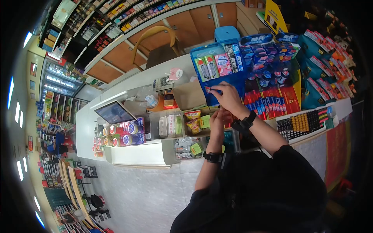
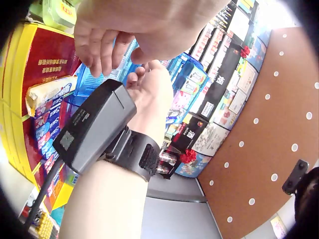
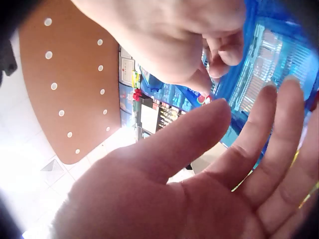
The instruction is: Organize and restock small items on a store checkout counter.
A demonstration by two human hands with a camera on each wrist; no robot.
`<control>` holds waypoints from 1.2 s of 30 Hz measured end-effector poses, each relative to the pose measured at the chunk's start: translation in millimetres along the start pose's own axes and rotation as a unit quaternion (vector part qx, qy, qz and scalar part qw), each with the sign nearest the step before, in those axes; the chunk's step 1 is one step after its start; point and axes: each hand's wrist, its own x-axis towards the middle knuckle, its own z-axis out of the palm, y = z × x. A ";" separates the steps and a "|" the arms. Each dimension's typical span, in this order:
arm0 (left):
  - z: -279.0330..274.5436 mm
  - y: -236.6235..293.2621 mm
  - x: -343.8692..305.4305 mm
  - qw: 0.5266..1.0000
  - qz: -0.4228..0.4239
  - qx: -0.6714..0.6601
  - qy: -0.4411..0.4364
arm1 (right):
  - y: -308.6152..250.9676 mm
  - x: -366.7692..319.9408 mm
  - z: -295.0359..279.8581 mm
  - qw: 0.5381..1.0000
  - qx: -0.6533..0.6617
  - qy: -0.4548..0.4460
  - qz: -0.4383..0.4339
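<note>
While your left hand (image 1: 220, 116) is just under your right hand (image 1: 228, 98), with fingers loosely spread and holding nothing, the right hand pinches a small pack (image 1: 212, 91) at the front wall of the blue rack (image 1: 237, 77). Red cartons (image 1: 289, 97) stand to the right of it.

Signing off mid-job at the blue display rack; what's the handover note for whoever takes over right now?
Right hand: open, fingertips at the front of the blue rack, by a small red-and-white packet.
Left hand: just beneath, fingers curled; any grip hidden.
Done: packs fill the rack's top row.
Left: that packet seems not yet slotted in.
</note>
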 end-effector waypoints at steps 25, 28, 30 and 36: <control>42.3 -52.2 -31.1 0.994 -0.053 0.090 -0.028 | 176.6 -154.6 -176.0 0.909 -0.233 0.191 0.289; 40.1 -48.2 -33.7 0.994 -0.044 0.092 -0.027 | 169.9 -152.2 -181.7 0.900 -0.242 0.202 0.300; 37.2 -45.0 -35.2 0.995 -0.038 0.091 -0.019 | 166.9 -150.4 -188.5 0.903 -0.181 0.177 0.346; 23.5 -42.4 -29.0 0.997 -0.038 0.073 -0.007 | 179.2 -146.6 -187.7 0.881 -0.249 0.091 0.392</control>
